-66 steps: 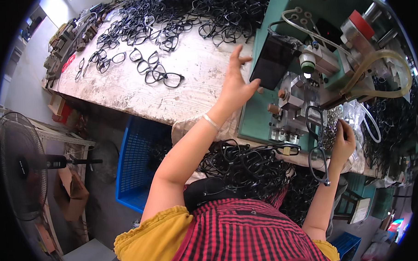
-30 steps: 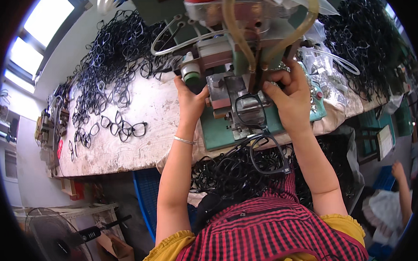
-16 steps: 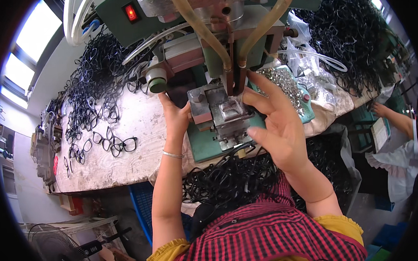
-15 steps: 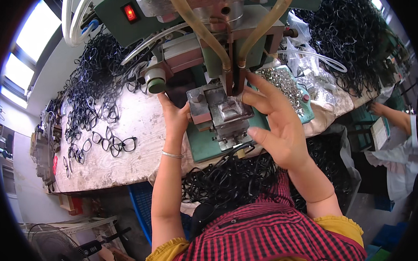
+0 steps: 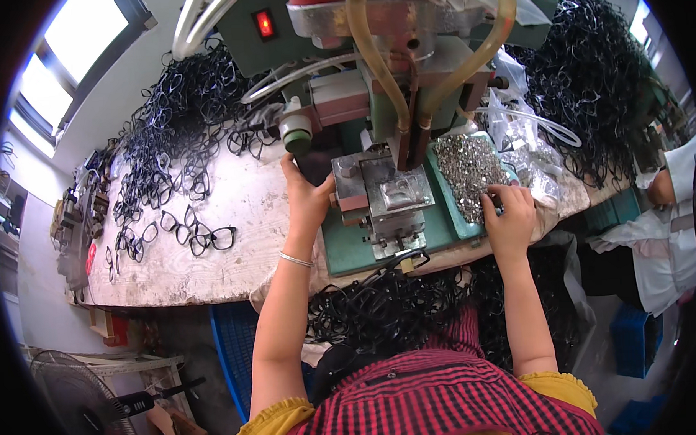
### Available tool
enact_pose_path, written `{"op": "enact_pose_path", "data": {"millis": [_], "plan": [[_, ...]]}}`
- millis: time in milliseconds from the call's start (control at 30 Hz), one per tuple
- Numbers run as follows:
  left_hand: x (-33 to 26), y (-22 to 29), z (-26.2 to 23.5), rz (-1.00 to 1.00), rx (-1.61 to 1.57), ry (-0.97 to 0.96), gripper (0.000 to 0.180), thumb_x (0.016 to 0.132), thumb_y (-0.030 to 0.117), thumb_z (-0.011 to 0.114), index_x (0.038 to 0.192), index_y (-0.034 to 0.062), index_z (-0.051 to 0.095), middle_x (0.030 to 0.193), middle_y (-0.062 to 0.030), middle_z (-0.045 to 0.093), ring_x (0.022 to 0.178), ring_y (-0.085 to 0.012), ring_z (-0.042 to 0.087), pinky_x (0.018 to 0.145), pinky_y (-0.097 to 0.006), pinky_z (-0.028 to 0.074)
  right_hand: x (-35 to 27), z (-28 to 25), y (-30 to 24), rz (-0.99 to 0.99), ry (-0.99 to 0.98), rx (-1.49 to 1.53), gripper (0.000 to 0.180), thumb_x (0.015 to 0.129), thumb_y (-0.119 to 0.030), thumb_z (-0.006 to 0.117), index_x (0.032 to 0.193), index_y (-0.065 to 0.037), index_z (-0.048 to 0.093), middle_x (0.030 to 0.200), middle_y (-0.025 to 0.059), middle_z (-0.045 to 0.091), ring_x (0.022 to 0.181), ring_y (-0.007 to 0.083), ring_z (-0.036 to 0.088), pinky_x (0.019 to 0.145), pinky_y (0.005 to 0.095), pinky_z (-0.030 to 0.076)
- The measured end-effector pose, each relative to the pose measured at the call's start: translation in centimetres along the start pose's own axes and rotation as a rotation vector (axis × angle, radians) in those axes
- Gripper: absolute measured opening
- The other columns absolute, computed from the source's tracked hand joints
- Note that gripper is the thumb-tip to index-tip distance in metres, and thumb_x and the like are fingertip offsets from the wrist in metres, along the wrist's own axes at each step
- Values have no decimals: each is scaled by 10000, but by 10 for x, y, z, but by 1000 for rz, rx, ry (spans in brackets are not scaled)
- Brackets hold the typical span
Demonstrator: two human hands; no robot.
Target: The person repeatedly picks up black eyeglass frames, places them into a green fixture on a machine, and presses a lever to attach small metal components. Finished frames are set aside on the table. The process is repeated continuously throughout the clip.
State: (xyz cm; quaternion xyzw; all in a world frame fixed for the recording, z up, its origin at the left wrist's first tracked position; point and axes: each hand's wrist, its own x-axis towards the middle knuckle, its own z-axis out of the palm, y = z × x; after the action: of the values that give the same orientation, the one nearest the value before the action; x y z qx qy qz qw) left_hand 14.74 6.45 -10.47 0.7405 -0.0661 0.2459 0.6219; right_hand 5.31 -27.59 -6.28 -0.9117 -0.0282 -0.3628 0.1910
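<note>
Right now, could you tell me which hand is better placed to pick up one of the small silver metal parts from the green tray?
The right hand: its fingertips already rest in the small metal parts in the green tray. The left hand is across the metal fixture, against its left side.

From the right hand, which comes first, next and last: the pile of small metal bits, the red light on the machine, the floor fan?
Measured from the right hand:
1. Pile of small metal bits: touching the fingers, just left of the hand.
2. Red light: up on the green machine, far upper left.
3. Floor fan: lower left corner, beneath the table.
</note>
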Motion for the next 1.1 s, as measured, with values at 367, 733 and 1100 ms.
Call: {"op": "enact_pose_path", "data": {"millis": [367,733,1100], "plan": [[-3,6,1,-50,1,2,747,783,92,765,1376,37,313,1088,-150,613,938,-223,622,826,-336,528,52,0,33,191,20,122,90,868,-124,701,891,-37,702,843,118,694,758,307,662,693,413,507],[0,6,0,-73,-10,-10,749,783,90,761,1378,19,312,1115,-174,614,972,-227,628,848,-343,527,31,20,-2,40,-27,-89,98,832,-166,729,894,-108,680,833,77,641,838,308,613,719,444,473],[-4,11,3,-42,-4,3,737,797,74,756,1379,24,307,1110,-155,613,916,-216,630,807,-338,537,-5,22,18,716,320,1051,147,983,-84,631,1079,15,682,994,52,696,934,138,653,873,276,513]]}}
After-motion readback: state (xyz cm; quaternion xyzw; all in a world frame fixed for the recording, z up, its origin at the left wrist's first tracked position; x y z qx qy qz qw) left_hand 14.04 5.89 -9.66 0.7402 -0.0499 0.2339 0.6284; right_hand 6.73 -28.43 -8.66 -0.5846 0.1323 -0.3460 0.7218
